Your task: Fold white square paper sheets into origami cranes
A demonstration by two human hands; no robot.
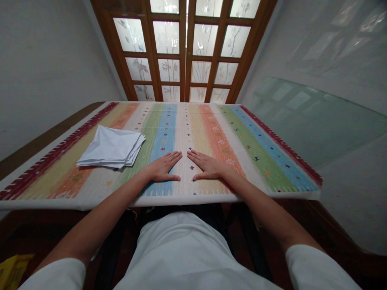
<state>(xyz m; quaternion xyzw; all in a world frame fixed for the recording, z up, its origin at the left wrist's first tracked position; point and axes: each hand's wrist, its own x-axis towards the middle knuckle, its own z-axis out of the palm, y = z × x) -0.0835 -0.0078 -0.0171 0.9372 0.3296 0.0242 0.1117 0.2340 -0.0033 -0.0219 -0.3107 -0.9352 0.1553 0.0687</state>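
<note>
My left hand (165,166) lies flat on the striped tablecloth (205,129), its fingers stretched out and the thumb apart. Mirroring it, my right hand (207,165) rests palm down a short gap away, also with fingers extended. Neither hand holds anything. To the left of my left hand is a loose stack of white paper sheets (111,147), its edges uneven and fanned at the right side. No hand touches the stack.
The cloth hangs over the table's front edge near my body. Beyond the table stand wooden doors (185,52) with glass panes. A pale glass panel (314,117) is by the right wall, and a yellow object (15,270) sits low at the left.
</note>
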